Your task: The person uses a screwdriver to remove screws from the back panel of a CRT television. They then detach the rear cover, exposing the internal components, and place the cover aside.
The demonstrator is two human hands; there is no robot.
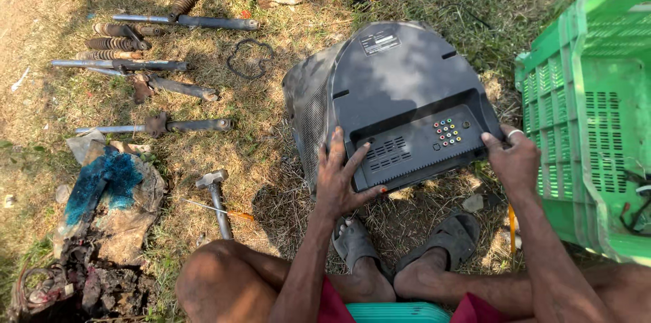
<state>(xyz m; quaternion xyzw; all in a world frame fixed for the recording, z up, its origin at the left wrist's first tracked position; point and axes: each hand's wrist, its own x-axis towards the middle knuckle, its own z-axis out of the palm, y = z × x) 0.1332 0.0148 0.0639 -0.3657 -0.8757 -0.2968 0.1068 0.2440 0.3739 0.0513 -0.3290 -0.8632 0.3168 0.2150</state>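
A dark grey television casing (400, 86) lies back-side up on dry, patchy grass (271, 160), directly in front of the seated person's sandalled feet (407, 248). Both hands are on its near edge, well apart from each other. The left hand (341, 180) lies flat with fingers spread against the near left corner, beside the vented panel. The right hand (513, 158) grips the near right corner, fingers curled over the rim, a ring on one finger. The row of coloured sockets (447, 131) sits between the two hands.

To the right, a bright green slatted plastic crate (590, 113) stands just beside the casing. Off to the left, a row of rusty shock absorbers and metal rods (146, 58) lies spread across the ground. Nearer the person, a torn scrap stained blue (108, 184) lies over rubble. A hammer (217, 197) rests on the grass left of the left forearm, with a thin screwdriver (224, 212) touching its handle.
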